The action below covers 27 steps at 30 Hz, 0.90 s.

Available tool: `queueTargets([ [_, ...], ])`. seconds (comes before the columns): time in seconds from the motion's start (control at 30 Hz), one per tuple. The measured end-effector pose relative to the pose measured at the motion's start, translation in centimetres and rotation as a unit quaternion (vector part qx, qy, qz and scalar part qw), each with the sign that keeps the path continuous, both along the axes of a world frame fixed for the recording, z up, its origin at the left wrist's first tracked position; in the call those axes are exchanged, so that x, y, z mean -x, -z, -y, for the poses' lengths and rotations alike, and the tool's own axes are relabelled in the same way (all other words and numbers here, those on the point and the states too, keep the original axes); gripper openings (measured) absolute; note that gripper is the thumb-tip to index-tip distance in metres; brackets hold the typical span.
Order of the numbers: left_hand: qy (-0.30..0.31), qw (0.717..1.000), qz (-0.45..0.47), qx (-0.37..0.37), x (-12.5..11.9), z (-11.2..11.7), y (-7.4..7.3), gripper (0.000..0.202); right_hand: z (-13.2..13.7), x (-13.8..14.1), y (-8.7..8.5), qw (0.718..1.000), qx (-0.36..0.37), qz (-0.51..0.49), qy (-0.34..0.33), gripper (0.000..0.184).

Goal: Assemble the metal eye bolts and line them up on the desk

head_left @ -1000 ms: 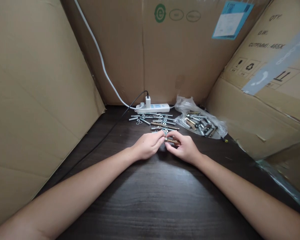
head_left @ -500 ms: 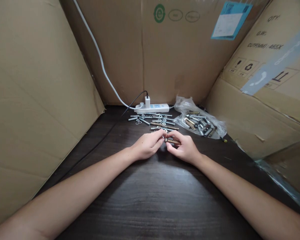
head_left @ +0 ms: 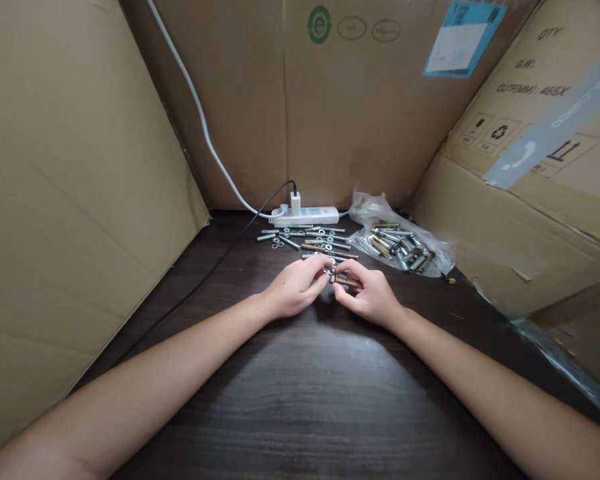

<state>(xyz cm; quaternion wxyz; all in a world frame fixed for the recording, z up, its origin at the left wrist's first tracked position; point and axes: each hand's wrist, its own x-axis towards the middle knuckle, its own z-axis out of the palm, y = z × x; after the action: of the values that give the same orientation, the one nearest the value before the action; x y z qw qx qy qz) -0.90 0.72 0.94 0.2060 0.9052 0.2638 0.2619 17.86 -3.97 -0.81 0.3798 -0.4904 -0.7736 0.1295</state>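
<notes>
a brass-coloured bolt sits pinched in the right hand, whose grip is closed around it. the left hand pinches its near end, above the dark bench, with loose bolts just beyond.

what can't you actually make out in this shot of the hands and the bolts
Head view, the only one:
- Small silver part between the two hands: too small to name.
- Brass bolt: its far half is covered by the right hand.
- Left hand: fingertips curl under, hiding what they pinch.
- Plastic bag: contents too small and glare-covered to count.
- Blue label: print blurred, top cut off by the frame edge.
</notes>
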Motion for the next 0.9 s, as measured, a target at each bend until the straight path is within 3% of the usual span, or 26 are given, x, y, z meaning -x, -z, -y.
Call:
queueTargets([
  [0.17, 0.035, 0.999, 0.001, -0.020, 0.17, 0.19, -0.06, 0.019, -0.06, 0.09, -0.06, 1.000, 0.006, -0.011, 0.003, 0.016],
  [0.63, 0.007, 1.000, -0.005, 0.015, -0.02, 0.26, -0.01, 0.020, 0.00, 0.13, 0.02, 1.000, -0.010, -0.005, 0.011, 0.020],
  [0.9, 0.016, 0.999, -0.045, -0.018, -0.05, -0.22, 0.27, 0.029, 0.05, 0.05, 0.02, 1.000, -0.011, 0.002, 0.006, 0.019],
])
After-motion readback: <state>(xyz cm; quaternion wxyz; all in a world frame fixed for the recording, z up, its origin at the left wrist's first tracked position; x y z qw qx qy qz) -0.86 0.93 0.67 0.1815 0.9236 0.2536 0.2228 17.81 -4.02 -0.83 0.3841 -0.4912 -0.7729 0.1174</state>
